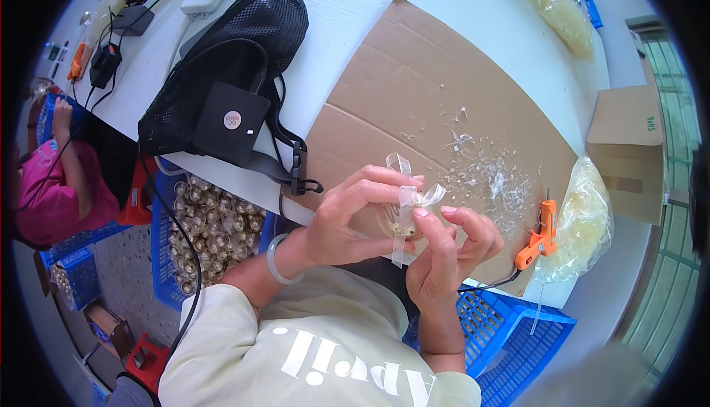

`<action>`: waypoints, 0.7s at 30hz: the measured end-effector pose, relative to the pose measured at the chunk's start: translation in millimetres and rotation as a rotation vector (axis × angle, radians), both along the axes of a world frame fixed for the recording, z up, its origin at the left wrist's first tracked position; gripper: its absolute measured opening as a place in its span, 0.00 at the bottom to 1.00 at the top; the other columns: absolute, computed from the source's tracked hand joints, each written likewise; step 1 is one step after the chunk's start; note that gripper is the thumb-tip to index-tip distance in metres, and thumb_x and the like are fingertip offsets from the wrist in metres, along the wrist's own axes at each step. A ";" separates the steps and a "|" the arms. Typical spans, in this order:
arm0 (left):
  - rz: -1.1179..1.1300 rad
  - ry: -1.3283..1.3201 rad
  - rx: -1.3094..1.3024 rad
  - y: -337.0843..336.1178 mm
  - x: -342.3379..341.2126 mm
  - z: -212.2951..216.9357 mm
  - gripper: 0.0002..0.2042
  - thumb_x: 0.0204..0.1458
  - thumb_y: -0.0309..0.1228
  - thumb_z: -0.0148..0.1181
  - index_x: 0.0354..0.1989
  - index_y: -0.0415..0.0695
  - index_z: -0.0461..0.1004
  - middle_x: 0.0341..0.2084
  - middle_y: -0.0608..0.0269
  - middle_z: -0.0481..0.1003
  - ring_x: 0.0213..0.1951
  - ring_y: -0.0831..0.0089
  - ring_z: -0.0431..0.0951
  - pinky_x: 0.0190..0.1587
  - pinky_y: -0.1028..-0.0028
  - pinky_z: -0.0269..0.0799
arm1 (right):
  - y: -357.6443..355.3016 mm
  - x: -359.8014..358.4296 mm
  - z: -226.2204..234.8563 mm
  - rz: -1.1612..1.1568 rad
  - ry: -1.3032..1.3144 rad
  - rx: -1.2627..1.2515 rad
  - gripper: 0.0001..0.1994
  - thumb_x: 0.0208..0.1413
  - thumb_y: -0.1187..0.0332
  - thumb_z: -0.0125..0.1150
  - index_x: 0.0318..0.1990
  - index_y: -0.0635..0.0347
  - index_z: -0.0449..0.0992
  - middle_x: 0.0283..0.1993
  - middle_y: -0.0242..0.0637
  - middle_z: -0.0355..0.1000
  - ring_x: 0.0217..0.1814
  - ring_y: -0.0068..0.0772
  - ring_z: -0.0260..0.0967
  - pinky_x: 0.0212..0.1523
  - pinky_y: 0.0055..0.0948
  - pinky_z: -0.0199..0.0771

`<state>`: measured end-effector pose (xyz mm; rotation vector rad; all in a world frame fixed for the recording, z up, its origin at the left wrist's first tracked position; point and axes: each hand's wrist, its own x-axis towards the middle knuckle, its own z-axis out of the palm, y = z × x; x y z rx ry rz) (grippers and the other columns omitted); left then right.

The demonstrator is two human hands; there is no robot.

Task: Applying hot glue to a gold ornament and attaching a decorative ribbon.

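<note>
**What lies where**

A cardboard sheet (414,89) lies on the counter (347,0). A mesh bag (222,74) lies left of it, and a glue gun (540,233) rests at its right edge. A basket of ornaments (211,233) stands below the counter's left edge.

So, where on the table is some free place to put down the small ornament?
The cardboard sheet is bare in its upper part, between the black mesh bag and the glue scraps. Bare white table lies above it. It is crowded near the orange glue gun and both hands.
</note>
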<state>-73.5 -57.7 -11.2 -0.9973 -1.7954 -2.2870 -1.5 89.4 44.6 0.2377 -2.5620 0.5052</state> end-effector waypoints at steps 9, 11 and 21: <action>0.000 0.021 -0.046 -11.9 4.9 3.0 0.27 0.38 0.21 0.76 0.49 0.37 0.70 0.52 0.45 0.70 0.57 0.51 0.73 0.55 0.59 0.74 | -6.7 -1.5 5.4 0.049 0.020 0.083 0.18 0.55 0.84 0.49 0.47 0.53 0.77 0.50 0.38 0.63 0.54 0.41 0.57 0.53 0.35 0.60; 0.011 0.054 -0.039 -10.8 5.1 12.4 0.29 0.39 0.21 0.76 0.50 0.37 0.68 0.53 0.44 0.69 0.58 0.51 0.72 0.55 0.59 0.74 | -4.4 9.6 9.7 -0.012 0.022 -0.174 0.16 0.57 0.83 0.49 0.51 0.59 0.73 0.51 0.41 0.62 0.54 0.42 0.59 0.55 0.37 0.61; -0.437 -0.470 0.235 -95.5 77.7 -1.6 0.34 0.43 0.22 0.72 0.59 0.39 0.59 0.61 0.48 0.62 0.56 0.62 0.72 0.58 0.64 0.70 | 48.8 46.5 -4.2 -0.175 0.145 -0.476 0.08 0.63 0.75 0.54 0.47 0.65 0.72 0.44 0.39 0.68 0.50 0.30 0.65 0.57 0.27 0.64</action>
